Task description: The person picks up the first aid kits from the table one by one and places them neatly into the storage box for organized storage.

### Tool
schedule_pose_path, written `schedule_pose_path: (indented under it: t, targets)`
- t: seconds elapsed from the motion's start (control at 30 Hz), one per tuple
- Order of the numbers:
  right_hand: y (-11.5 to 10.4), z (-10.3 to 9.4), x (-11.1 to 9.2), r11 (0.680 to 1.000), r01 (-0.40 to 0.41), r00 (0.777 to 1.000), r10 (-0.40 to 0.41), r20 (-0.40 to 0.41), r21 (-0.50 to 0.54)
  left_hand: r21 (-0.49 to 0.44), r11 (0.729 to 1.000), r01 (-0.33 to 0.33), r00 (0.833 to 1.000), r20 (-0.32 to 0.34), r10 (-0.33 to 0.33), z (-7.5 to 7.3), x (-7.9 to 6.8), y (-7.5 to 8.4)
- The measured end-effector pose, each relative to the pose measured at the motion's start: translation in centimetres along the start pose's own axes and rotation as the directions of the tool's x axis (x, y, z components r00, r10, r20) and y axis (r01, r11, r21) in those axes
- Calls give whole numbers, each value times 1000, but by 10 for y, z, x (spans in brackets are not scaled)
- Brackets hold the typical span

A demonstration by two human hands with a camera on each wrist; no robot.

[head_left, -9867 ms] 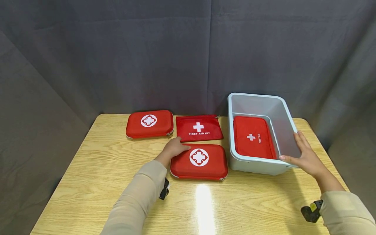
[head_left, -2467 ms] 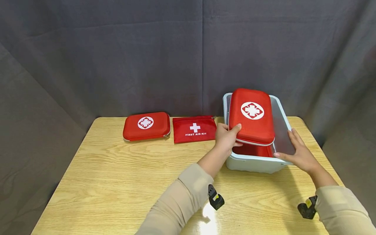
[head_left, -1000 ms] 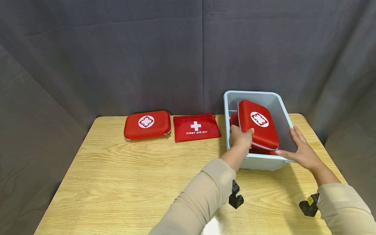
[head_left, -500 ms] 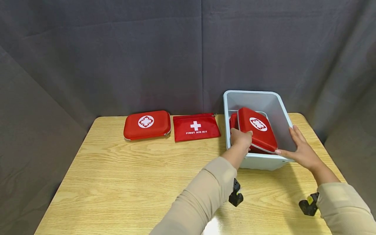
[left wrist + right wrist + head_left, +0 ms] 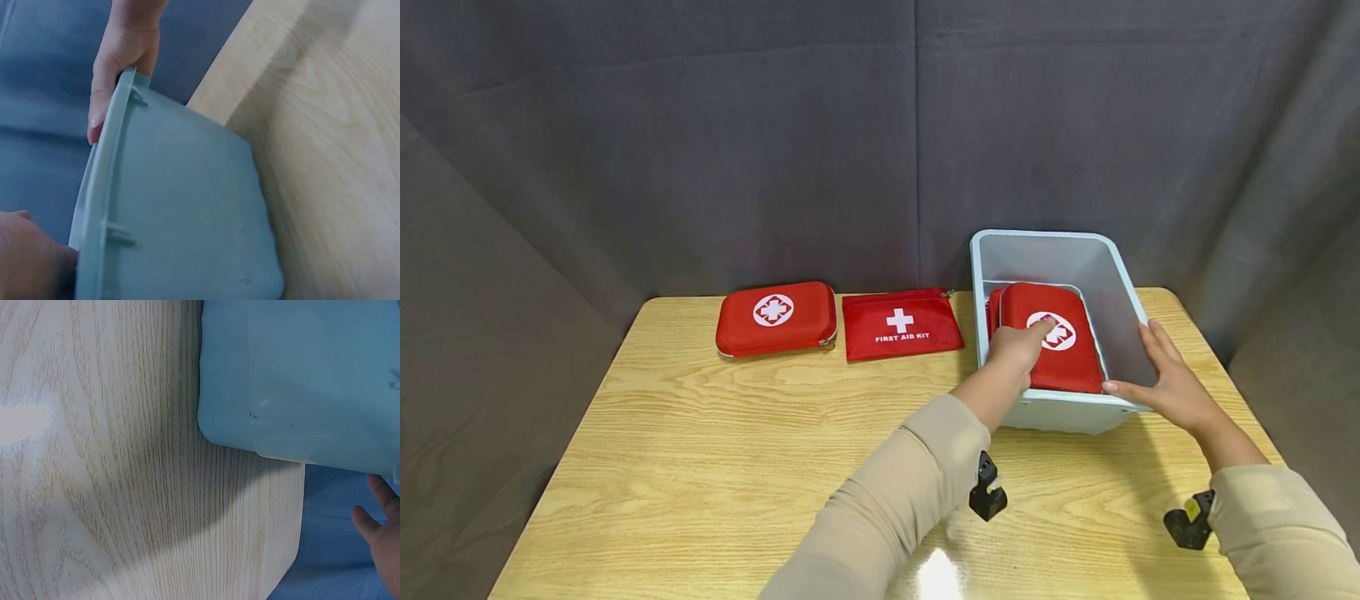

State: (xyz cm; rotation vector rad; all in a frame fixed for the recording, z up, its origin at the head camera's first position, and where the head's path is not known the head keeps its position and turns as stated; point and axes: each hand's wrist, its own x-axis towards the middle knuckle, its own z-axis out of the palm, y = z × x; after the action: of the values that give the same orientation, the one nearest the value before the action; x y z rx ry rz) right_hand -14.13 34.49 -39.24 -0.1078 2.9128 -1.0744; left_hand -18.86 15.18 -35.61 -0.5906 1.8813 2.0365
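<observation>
In the head view a grey-blue plastic bin [image 5: 1075, 414] stands at the right of the table. Inside it lies a red hard-shell first aid case [image 5: 1063, 371] with a white cross emblem, nearly flat on top of another red first aid pouch [image 5: 993, 307], of which only an edge shows at the left. My left hand [image 5: 1017, 348] reaches over the bin's left front rim, one digit extended across the emblem; its other fingers are mostly hidden. With fingers spread, my right hand [image 5: 1176, 392] rests on the bin's front right corner, thumb on the front rim.
A smaller red hard-shell case [image 5: 777, 318] lies at the back left of the wooden table [image 5: 700, 467]. Beside it is a flat red zip pouch [image 5: 902, 327] marked FIRST AID KIT. A dark grey curtain [image 5: 775, 150] hangs behind the table.
The large case went from the table into the bin, first tilted, now settled nearly flat. My left hand has shifted over its top. The right hand has stayed at the bin's corner.
</observation>
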Motion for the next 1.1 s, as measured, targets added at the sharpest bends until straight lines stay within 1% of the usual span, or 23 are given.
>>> schedule_pose_path:
  t: [0.17,0.23,0.3,0.37,0.47,0.57,0.67,0.77,0.83,0.9,0.97,1.03,1.07,1.1]
  targets:
    - [1,-1,0,1000,4,1000,-4,-1,-1,-13,998,-62,995,73,62,-6,1,10]
    - [1,-2,0,1000,4,1000,-4,-2,1,-54,996,-66,992,104,71,-10,2,13]
    - [2,-2,0,1000,4,1000,-4,-4,2,-123,990,-65,986,142,83,-16,4,15]
    - [2,-2,0,1000,1,1000,-1,-4,3,-168,984,-54,980,178,84,-24,7,17]
    - [3,0,0,1000,-6,1000,6,1,2,-193,980,-40,970,227,85,-41,13,17]
    - [3,2,0,1000,-9,1000,9,3,1,-209,976,-56,963,246,108,-59,18,18]
    - [2,3,-1,1000,-6,1000,6,-3,4,-244,965,-94,959,237,153,-71,22,20]
    - [1,2,-2,1000,-3,1000,3,-3,5,-262,956,-129,962,199,184,-79,25,20]
    - [1,2,-2,1000,-8,1000,8,-2,3,-269,951,-151,966,165,200,-82,28,19]
    - [1,2,-2,1000,-13,1000,13,-1,-3,-275,950,-150,970,146,196,-86,27,19]
    - [1,2,-1,1000,-16,1000,16,-2,-6,-276,950,-147,974,128,188,-89,30,18]
    - [1,1,0,1000,-16,1000,16,-3,-10,-273,952,-137,980,103,171,-92,36,15]
    - [1,1,0,1000,-12,1000,12,-5,-9,-268,954,-137,981,99,169,-94,42,12]
    - [1,0,0,1000,-9,1000,9,-5,-8,-254,955,-152,981,80,177,-95,47,9]
